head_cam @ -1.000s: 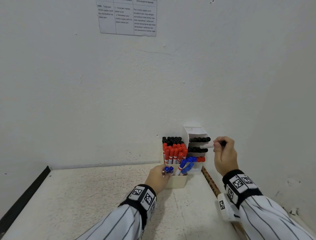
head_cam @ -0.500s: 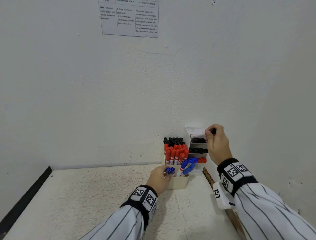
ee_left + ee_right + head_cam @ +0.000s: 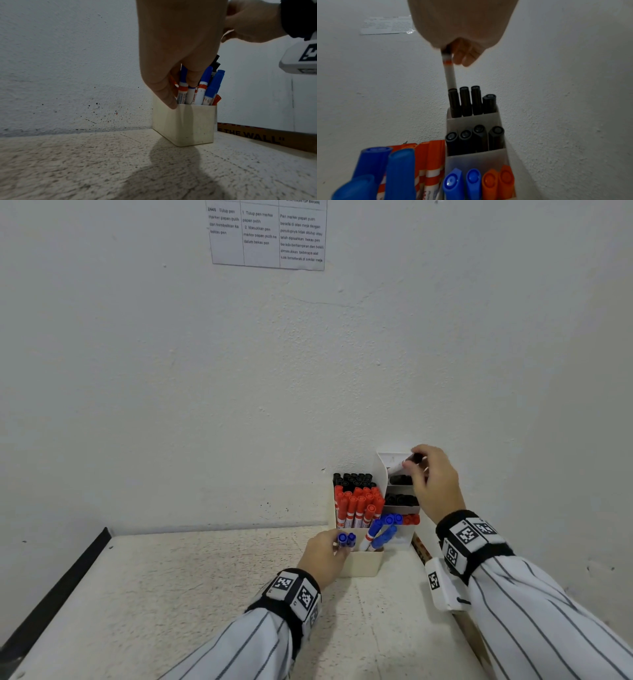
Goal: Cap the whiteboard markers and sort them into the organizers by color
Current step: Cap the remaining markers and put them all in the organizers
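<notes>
My right hand [image 3: 412, 462] pinches a black-capped marker [image 3: 397, 467] by its cap end, above the top tier of the white tiered organizer [image 3: 382, 470]. In the right wrist view the marker's white barrel [image 3: 450, 77] points down into the back compartment [image 3: 474, 120], beside several black markers. My left hand [image 3: 339, 549] grips two blue markers [image 3: 346, 539] at the front of the cream organizer [image 3: 363, 565]. The left wrist view shows its fingers [image 3: 192, 81] curled among blue markers standing in the cream box [image 3: 188, 124]. Red markers [image 3: 358, 505] and black ones fill the rows behind.
The organizers stand in the table's back right corner against white walls. A brown cardboard strip [image 3: 257, 135] runs along the right wall. A printed sheet [image 3: 267, 234] hangs high on the back wall. The speckled tabletop [image 3: 171, 594] has a black left edge [image 3: 51, 587].
My right hand rose and moved left from beside the tiered organizer to above its top tier, turning the marker downward. The left hand stayed put on the blue markers.
</notes>
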A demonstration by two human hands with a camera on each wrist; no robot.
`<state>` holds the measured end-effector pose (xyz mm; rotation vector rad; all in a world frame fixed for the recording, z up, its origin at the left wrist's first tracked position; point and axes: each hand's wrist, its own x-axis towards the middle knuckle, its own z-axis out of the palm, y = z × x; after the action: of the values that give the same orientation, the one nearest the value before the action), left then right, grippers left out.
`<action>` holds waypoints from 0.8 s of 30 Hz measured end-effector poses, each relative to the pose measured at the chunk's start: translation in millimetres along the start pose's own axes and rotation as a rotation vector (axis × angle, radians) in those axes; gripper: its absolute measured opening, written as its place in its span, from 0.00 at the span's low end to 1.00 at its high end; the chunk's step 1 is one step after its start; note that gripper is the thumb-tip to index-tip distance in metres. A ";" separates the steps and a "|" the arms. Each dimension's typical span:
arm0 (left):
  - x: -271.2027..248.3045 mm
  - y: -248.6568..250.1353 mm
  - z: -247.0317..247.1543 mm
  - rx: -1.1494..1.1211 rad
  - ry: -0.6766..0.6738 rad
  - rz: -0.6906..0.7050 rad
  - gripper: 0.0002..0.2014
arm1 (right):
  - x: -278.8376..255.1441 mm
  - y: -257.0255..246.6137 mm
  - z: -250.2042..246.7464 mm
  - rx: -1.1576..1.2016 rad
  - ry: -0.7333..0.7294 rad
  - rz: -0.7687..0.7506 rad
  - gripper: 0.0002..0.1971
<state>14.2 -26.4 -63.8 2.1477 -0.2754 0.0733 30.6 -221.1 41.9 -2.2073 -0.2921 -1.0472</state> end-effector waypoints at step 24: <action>-0.1 0.7 -0.5 0.032 -0.007 -0.017 0.14 | -39.1 4.6 -10.8 0.179 0.018 -0.143 0.09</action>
<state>14.0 -26.3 -63.0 2.1818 -0.2614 0.0602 0.7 -228.5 15.2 -2.0390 -0.5217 -1.0726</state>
